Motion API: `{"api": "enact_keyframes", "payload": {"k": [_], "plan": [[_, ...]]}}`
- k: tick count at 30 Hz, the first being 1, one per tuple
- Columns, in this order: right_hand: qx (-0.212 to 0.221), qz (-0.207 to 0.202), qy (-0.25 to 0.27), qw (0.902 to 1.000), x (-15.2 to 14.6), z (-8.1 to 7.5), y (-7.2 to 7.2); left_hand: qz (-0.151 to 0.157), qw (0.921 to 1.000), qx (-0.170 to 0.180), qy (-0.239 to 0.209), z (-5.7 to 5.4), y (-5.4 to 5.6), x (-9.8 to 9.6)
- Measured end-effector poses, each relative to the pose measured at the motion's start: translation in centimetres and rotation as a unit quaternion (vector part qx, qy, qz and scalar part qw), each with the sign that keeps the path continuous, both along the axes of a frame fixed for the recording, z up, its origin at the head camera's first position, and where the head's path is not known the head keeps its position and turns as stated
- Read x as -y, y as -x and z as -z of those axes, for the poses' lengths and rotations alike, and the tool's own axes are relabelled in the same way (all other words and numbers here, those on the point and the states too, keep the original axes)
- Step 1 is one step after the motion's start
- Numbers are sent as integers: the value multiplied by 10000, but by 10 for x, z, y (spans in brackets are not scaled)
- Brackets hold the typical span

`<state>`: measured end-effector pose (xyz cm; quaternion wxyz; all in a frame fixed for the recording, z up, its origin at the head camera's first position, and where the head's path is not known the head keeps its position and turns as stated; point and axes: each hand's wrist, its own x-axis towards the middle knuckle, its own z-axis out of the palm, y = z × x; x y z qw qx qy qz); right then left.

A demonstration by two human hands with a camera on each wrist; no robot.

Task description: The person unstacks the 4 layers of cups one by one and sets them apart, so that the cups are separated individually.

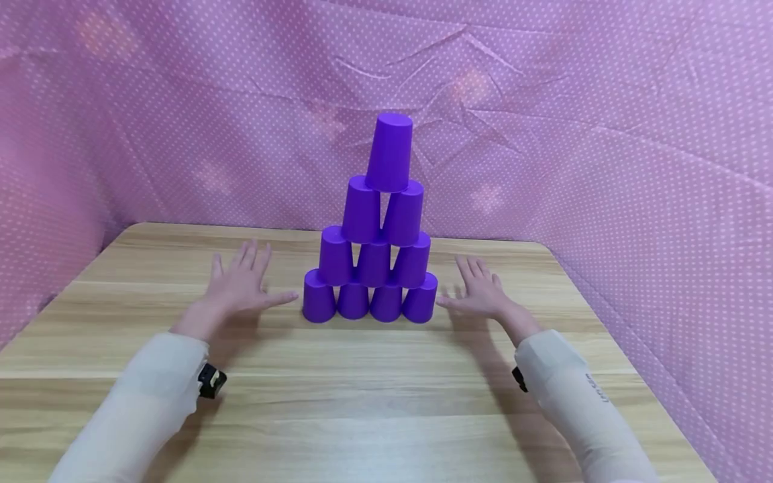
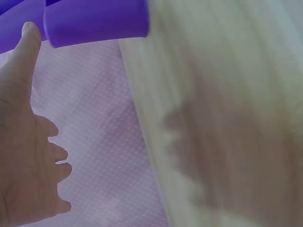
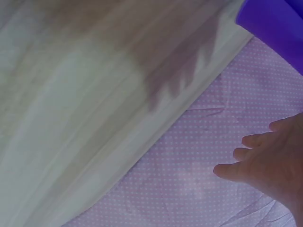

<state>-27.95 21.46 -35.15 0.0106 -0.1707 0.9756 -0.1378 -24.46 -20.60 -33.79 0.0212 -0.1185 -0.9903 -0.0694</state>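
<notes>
Purple cups, all upside down, form a pyramid of several tiers on the wooden table, with a single cup at the top. My left hand is held left of the bottom row, fingers spread and thumb pointing at the end cup. On the other side my right hand has its fingers extended, its thumb near the right end cup. Neither hand holds anything. In the left wrist view a purple cup shows beyond the thumb; in the right wrist view part of a cup fills the upper corner.
The light wooden table ends just behind the pyramid. Pink dotted cloth hangs behind it and along both sides. Each sleeve has a small black device at the wrist. Both arms cast shadows on the tabletop.
</notes>
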Motion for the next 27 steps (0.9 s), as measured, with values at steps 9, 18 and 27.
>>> {"api": "enact_keyframes", "payload": {"k": [9, 18, 27], "plan": [[-198, -159, 426, 9988, 12, -6, -1, 33, 9990, -430, -115, -33, 10, -4], [-141, -418, 1626, 9857, 24, 3, 5, 30, 9957, -418, -823, -81, 15, -22], [316, -193, 2338, 9716, 35, 14, 1, 402, 9768, -580, -2022, -121, 18, -48]]}}
